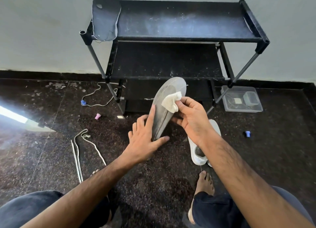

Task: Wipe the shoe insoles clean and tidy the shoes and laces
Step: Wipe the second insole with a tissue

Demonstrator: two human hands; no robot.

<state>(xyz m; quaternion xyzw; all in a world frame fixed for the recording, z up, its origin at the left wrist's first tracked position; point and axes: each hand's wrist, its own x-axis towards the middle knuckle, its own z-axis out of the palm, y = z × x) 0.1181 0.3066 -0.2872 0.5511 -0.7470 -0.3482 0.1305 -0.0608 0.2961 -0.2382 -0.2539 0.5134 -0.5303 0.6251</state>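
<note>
The left hand [145,138], fingers spread, steadies a grey foam insole [164,106] (tilted upright); the right hand [191,118] pinches a crumpled white cloth [171,102] against it.

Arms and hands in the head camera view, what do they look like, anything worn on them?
Both forearms are bare and hairy, with no sleeves in view. The left hand and right hand wear no gloves; no rings, watch or bands show. Dark trousers cover the knees below.
</note>
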